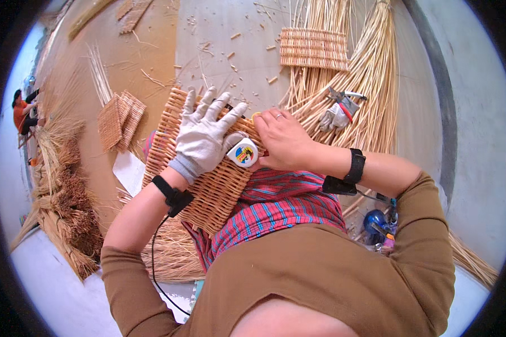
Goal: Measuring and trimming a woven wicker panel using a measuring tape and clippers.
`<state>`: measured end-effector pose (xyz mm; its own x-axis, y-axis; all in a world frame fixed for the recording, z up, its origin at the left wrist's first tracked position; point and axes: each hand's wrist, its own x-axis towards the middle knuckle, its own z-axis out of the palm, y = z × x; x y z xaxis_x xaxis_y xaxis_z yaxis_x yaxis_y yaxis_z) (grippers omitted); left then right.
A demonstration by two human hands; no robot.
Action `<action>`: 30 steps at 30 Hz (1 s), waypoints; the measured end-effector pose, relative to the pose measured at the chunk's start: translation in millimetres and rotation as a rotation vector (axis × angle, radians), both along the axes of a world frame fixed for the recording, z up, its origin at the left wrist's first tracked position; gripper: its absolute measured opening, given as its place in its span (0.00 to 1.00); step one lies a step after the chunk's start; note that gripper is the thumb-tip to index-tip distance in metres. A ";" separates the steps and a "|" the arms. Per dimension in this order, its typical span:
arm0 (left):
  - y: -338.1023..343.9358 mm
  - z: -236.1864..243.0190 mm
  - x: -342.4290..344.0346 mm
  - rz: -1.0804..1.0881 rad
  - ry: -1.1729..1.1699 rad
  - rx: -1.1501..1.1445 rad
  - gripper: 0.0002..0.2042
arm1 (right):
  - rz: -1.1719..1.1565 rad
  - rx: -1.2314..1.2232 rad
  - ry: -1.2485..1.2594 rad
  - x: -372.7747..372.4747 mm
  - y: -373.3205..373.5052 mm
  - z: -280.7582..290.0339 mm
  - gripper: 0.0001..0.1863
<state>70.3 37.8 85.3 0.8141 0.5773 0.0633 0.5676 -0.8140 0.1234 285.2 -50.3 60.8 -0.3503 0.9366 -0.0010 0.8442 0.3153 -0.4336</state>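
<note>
A woven wicker panel (208,196) lies tilted across my lap over a red and blue striped cloth (287,196). My left hand (203,135), in a pale work glove, rests flat on it with fingers spread. A white tape measure (243,153) sits on the weave between my hands, beside the left thumb. My bare right hand (284,139) is closed over the panel's right edge, its fingertips partly hidden. A small bit of yellow (256,116) shows by its fingers; whether it is tape blade I cannot tell.
Long wicker rods (371,73) spread at the right, with another woven panel (314,49), pliers (343,98) and a glove (336,117) on them. Woven pieces (121,121) lie left. Bundled stalks (67,208) line the left side; a person (25,112) sits beyond.
</note>
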 end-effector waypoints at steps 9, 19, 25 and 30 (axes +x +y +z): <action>10.3 -18.2 4.3 0.018 -0.051 -0.039 0.19 | 0.087 0.042 0.076 -1.0 14.4 -21.0 0.31; 18.5 -23.8 -9.2 0.023 -0.104 -0.035 0.18 | 0.115 -0.203 0.086 -8.9 36.2 -9.5 0.33; 6.5 -5.7 -4.5 -0.009 -0.202 -0.140 0.23 | -0.033 -0.331 0.178 -2.0 -10.3 0.5 0.36; -22.7 35.1 -36.4 0.315 -0.393 -0.045 0.23 | -0.050 -0.402 0.179 20.1 -58.9 14.6 0.41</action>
<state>33.9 15.0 120.4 0.5194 0.8004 0.2993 0.6886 -0.5995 0.4080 305.3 -109.2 75.3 -0.3320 0.8901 -0.3122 0.7546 0.0520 -0.6542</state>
